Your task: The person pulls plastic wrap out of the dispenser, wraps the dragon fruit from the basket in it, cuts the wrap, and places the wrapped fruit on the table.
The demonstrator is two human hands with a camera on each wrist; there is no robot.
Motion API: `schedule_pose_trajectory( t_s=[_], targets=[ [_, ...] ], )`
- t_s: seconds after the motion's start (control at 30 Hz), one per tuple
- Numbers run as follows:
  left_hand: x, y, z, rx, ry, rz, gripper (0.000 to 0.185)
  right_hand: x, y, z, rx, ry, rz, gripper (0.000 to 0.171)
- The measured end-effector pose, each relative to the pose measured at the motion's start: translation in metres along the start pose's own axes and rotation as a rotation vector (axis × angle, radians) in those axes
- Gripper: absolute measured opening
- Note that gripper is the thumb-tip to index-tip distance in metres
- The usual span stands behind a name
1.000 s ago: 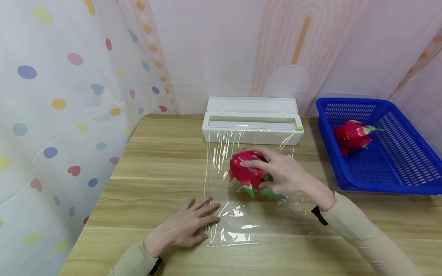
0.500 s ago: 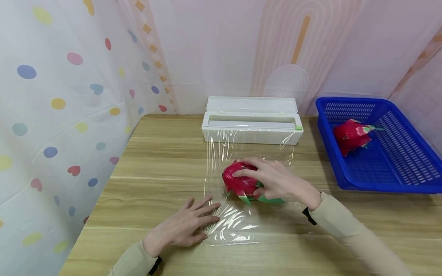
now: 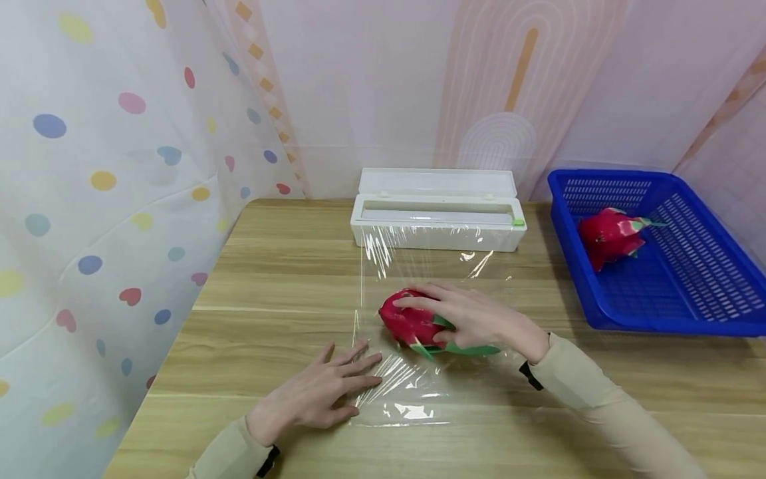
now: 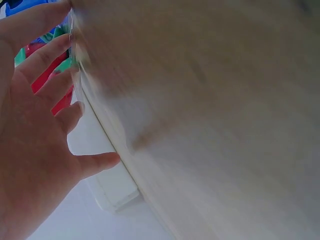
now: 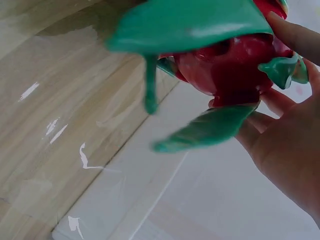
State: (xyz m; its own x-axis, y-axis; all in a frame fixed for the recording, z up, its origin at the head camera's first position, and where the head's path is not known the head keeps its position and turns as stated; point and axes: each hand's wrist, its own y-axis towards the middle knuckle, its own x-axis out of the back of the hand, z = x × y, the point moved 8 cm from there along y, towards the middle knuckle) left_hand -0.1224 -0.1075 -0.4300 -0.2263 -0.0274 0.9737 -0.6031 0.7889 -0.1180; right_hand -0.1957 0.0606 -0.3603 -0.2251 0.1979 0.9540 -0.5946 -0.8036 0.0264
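While the right hand (image 3: 479, 319) curls its fingers over a dragon fruit (image 3: 409, 322) lying on cling film (image 3: 431, 386), the left hand (image 3: 317, 396) presses flat, fingers straight, on the film's edge. Behind sits an open white dispenser (image 3: 437, 213); a blue basket (image 3: 658, 313) holds another dragon fruit (image 3: 610, 236).

No legible text, labels, brands or numbers anywhere.
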Motion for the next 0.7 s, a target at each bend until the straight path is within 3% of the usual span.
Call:
schedule_pose_trajectory(
  t_s=[0.17, 0.33, 0.5, 0.7],
  targets=[
    [0.000, 0.000, -0.001, -0.002, 0.000, 0.001, 0.052, -0.005, -0.003, -0.005, -0.025, 0.045, 0.035, 0.081],
    [0.001, 0.000, -0.002, -0.007, 0.006, 0.000, 0.051, -0.006, -0.009, -0.006, 0.036, 0.009, 0.004, 0.077],
    [0.002, 0.000, -0.004, -0.035, 0.019, -0.020, 0.048, -0.003, -0.024, -0.006, 0.092, -0.043, -0.082, 0.066],
    [0.004, 0.001, -0.006, -0.081, 0.033, -0.061, 0.044, 0.004, -0.053, -0.010, 0.157, 0.065, -0.253, 0.049]
  ],
)
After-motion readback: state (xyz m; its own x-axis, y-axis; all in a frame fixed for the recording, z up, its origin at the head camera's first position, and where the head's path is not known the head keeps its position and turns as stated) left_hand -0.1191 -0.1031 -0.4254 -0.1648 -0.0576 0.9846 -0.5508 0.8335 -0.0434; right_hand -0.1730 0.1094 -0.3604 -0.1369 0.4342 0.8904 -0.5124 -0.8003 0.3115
